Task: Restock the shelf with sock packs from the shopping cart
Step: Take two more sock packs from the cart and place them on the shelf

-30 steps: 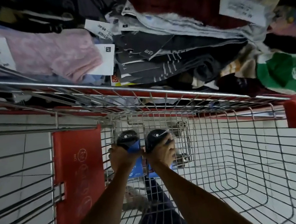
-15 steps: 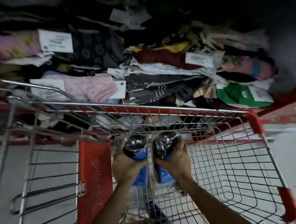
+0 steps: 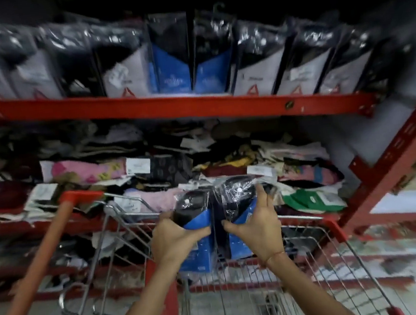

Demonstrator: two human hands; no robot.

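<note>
Above cart, hand-held sock packs

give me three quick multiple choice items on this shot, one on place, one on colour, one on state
1. Where do the matching blue-carded packs stand on the top red metal shelf?
A. far left B. near the middle C. far right
2. What colour is the card on the two plastic-wrapped sock packs being held?
A. blue B. green C. yellow
3. How are the hands occupied?
A. both empty B. one holding C. each gripping a pack

Answers: B, blue packs stand mid-row between grey ones; A, held left pack and right pack show blue; C, left hand and right hand each grip one.
</note>
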